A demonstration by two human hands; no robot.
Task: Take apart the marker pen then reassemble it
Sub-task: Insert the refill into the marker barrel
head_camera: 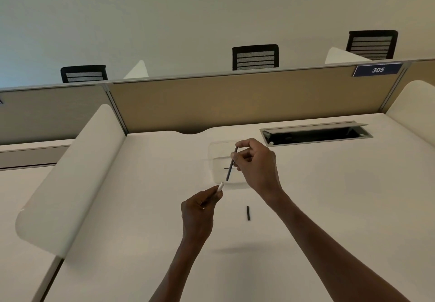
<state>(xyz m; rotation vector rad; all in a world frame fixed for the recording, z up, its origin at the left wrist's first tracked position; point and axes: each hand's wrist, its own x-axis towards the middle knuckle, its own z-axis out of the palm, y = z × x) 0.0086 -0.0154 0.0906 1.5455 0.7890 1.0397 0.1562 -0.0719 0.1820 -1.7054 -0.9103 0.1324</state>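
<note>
Dark ink rod (231, 163) pinched in raised right hand (255, 160), left hand (199, 211) gripping white barrel (220, 187) — tips close.

- Your left hand (197, 214) and right hand (256, 163) are both bare: no gloves, no rings that can be made out.
- Your two forearms are uncovered all the way to the bottom edge of the view; no sleeve or cuff reaches them.
- Your wrists carry no watch, strap or band.
</note>
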